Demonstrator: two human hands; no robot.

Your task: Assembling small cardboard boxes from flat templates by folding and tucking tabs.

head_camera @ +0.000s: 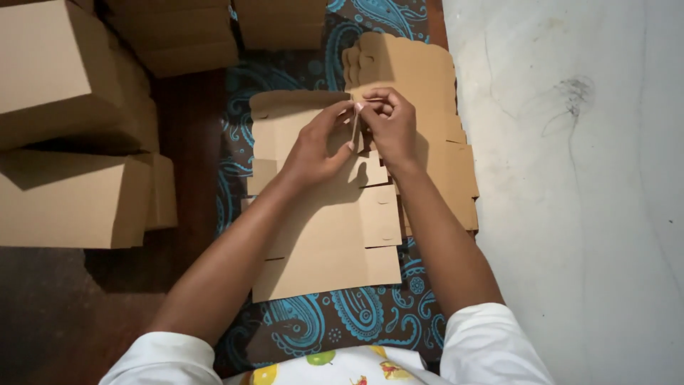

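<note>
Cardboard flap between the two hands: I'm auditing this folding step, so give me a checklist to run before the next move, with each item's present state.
1. Both hands on the flap: ok; left hand and right hand pinch it together.
2. Flap raised from the flat blank: ok; it stands up between the fingers.
3. Blank lying on the patterned cloth: ok.
4. Blank sits apart from the stack of blanks: not ok; they overlap.
5. Folded boxes away from the hands: ok; they are at the left.
6. Flap's tab lined up with a slot: cannot tell; the fingers hide it.
</note>
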